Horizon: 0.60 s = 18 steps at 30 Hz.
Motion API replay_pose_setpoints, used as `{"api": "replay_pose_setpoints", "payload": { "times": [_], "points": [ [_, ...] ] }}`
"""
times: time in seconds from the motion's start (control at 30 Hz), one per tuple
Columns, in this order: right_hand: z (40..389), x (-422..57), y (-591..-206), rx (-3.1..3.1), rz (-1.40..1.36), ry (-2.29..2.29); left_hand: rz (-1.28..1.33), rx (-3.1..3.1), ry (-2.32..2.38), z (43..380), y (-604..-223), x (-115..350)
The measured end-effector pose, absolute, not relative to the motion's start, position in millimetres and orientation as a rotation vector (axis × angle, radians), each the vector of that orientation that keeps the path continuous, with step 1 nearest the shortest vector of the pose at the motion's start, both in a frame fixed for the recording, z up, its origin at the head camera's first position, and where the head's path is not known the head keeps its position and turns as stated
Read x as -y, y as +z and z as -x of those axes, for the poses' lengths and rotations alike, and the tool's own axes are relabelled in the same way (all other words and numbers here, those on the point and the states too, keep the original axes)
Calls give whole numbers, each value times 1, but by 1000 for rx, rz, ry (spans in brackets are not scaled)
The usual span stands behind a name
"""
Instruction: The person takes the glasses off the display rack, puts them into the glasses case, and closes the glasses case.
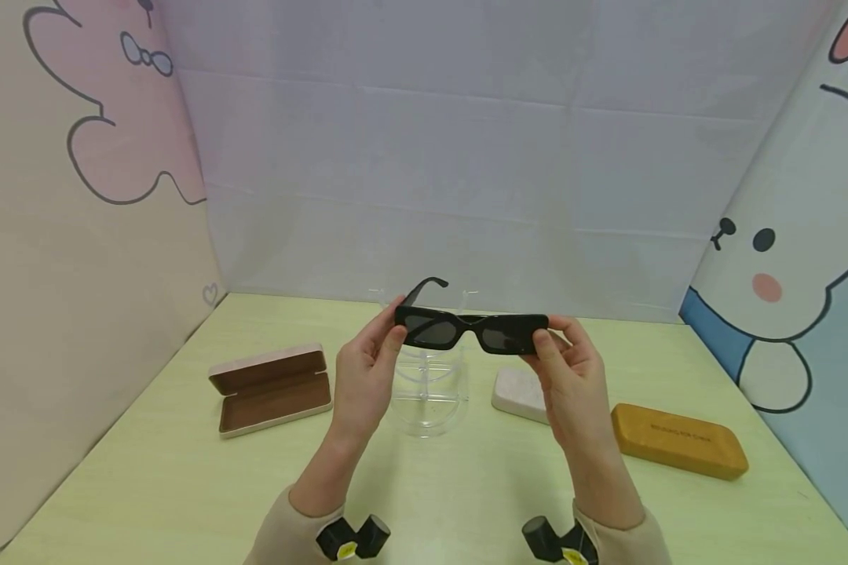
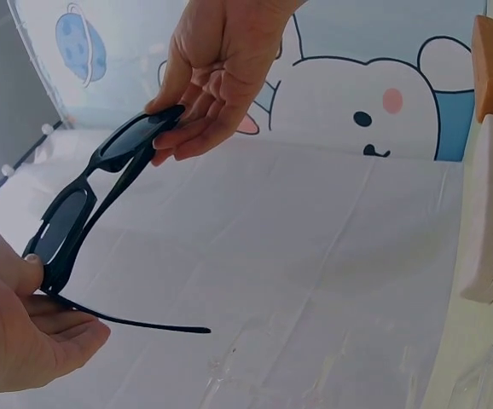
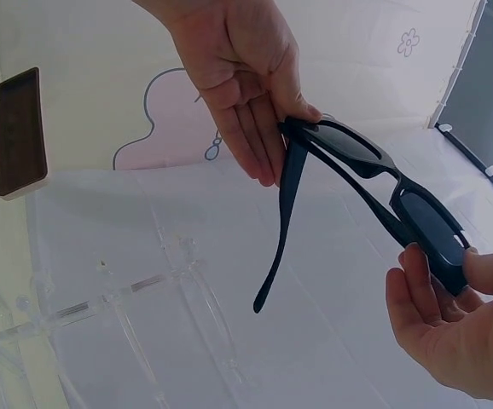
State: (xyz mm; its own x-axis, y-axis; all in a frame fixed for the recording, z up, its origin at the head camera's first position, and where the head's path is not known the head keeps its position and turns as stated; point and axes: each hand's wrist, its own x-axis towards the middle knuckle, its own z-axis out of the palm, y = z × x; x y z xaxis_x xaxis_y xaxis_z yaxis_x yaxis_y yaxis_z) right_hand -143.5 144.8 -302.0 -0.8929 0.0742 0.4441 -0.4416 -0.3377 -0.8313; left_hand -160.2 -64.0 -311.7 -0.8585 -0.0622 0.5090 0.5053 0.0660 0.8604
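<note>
Black sunglasses [image 1: 471, 320] with narrow dark lenses are held up in front of me between both hands. My left hand [image 1: 367, 369] pinches the frame's left end between thumb and fingers. At the other end, my right hand [image 1: 568, 369] grips the frame with its thumb on the front. The left temple arm [image 2: 136, 324] extends outward, away from the lenses. Folded across behind the lenses is the other temple arm [image 3: 362, 192], its hinge end near the right hand. Behind and below the glasses stands a clear plastic display stand [image 1: 424, 400], partly covered by them.
An open glasses case [image 1: 275, 412] with brown lining lies on the table at the left. Right of the stand is a whitish case [image 1: 519, 392], partly behind my right hand. A mustard-yellow case [image 1: 678, 441] lies farther right. Printed cloth walls [image 1: 466, 157] enclose the table's back and sides.
</note>
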Motion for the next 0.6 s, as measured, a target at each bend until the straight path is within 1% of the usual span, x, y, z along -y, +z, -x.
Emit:
{"api": "replay_pose_setpoints", "payload": {
  "times": [0.37,0.6],
  "points": [
    [144,-145,-301,1584,-449,2312,537,1836,-2015,158,-311,61],
    [145,-144,-301,1677,-296,2198,525,1772,-2159,157,-309,61]
  ]
}}
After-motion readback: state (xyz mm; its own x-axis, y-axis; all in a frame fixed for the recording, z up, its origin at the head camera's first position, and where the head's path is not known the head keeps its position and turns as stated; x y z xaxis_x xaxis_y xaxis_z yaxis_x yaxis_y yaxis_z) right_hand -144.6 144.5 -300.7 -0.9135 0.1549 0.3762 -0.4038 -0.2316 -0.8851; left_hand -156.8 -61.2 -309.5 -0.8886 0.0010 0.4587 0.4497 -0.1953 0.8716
